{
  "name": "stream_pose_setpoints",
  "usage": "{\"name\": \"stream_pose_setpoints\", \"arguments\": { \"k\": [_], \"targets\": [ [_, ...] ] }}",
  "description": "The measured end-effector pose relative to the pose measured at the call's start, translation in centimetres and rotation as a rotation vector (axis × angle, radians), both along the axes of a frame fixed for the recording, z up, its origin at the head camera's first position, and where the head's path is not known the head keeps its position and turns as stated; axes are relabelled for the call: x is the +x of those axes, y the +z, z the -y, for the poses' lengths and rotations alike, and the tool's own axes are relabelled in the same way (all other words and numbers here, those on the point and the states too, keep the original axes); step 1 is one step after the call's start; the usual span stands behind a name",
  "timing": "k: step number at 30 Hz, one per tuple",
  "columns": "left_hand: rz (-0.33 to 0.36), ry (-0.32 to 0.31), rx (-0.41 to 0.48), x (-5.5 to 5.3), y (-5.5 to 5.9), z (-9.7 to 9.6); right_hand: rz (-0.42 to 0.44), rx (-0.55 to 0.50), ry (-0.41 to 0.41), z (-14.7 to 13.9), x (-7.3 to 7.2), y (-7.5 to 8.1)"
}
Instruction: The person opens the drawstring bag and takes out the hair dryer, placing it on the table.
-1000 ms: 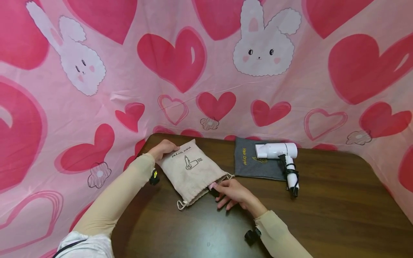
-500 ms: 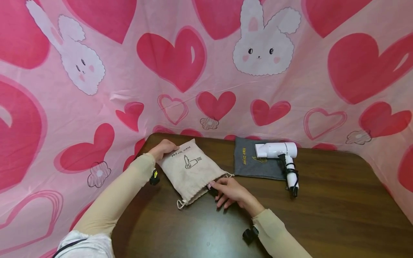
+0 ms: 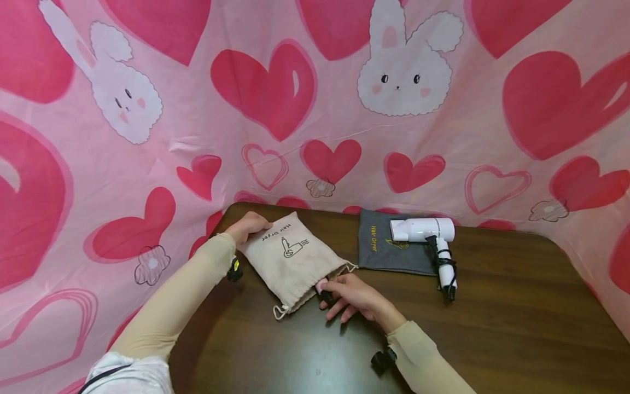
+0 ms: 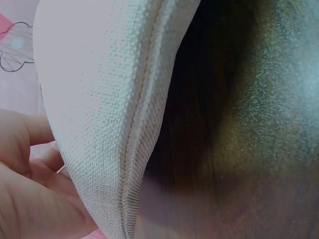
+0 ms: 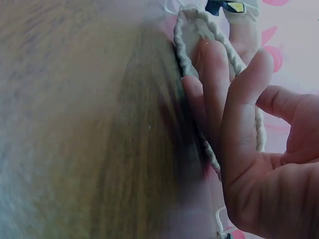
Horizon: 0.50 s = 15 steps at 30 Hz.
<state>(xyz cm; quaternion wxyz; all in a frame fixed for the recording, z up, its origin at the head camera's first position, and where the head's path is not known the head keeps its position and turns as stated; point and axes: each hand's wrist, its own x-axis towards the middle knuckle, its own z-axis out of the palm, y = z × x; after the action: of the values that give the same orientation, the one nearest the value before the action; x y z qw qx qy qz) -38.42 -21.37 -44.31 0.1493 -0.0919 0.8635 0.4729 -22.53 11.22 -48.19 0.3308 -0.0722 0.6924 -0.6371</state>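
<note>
A cream drawstring bag, printed "Hair Dryer", lies on the brown table with its mouth toward the lower right. My left hand holds its far left corner, thumb on top. In the left wrist view, the bag's woven side bulges beside that hand. At the mouth, my right hand pinches a pink end of something with a black part below. The rest of it is hidden inside the bag. In the right wrist view, the fingers overlap the bag's corded rim.
Right of the bag, a grey "Hair Dryer" pouch lies flat. A white hair dryer rests partly on it, its black cord wound round the handle. Pink heart-and-rabbit cloth hangs behind the table.
The pink end slipped slightly farther into the bag, then came back; more pink and black shows at the mouth now. My right fingers shifted a little. The left hand has kept its place.
</note>
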Motion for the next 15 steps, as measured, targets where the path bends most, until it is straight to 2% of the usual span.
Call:
{"name": "stream_pose_setpoints", "arguments": {
  "k": [11, 15],
  "targets": [
    [0.047, -0.063, -0.038, -0.01, -0.05, -0.01, 0.022, -0.02, 0.056, 0.06, -0.25, -0.11],
    [0.034, -0.062, -0.033, 0.07, -0.03, 0.02, 0.037, -0.034, 0.055, 0.13, -0.3, -0.15]
  ]
}}
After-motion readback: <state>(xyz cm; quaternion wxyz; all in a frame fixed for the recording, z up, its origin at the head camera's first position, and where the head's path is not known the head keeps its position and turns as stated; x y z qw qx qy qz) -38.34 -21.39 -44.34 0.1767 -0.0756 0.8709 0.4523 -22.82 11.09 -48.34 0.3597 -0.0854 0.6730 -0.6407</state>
